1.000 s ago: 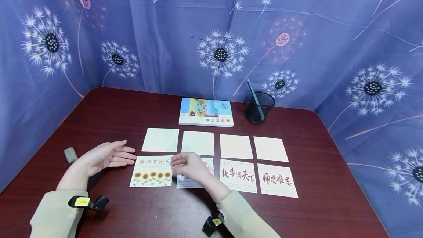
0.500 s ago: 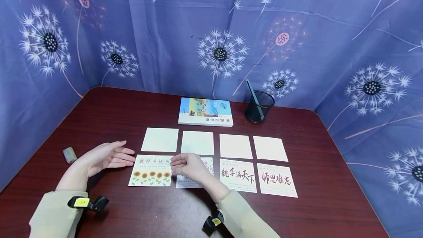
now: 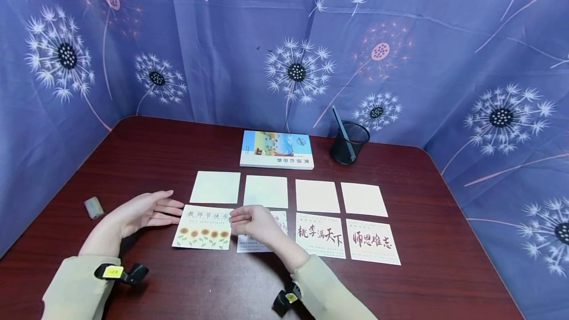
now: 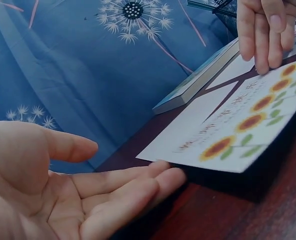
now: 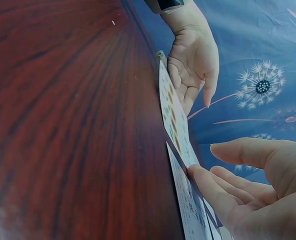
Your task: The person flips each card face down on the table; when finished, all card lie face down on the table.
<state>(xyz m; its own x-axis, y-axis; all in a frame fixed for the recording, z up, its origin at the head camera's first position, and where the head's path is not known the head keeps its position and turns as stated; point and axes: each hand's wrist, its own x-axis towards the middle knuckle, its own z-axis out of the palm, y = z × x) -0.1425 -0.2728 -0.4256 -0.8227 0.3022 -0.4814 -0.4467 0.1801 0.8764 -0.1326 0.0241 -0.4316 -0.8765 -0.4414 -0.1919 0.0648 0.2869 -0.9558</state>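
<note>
Barely any change since the earlier frames: sunflower card (image 3: 203,229) tipped up a touch at its left edge. Left hand (image 3: 141,212) flat, palm up, fingers straight, tips under that edge at 9 o'clock. Right hand (image 3: 252,222) relaxed, fingertips (image 4: 262,59) on the card's right edge at 3 o'clock. Card sits bottom row, far left on table (image 3: 146,157). Calligraphy cards at 3 o'clock read 桃李满天下 (image 3: 320,235) and 师恩难忘 (image 3: 372,242). Both forearms low, angled inward.
</note>
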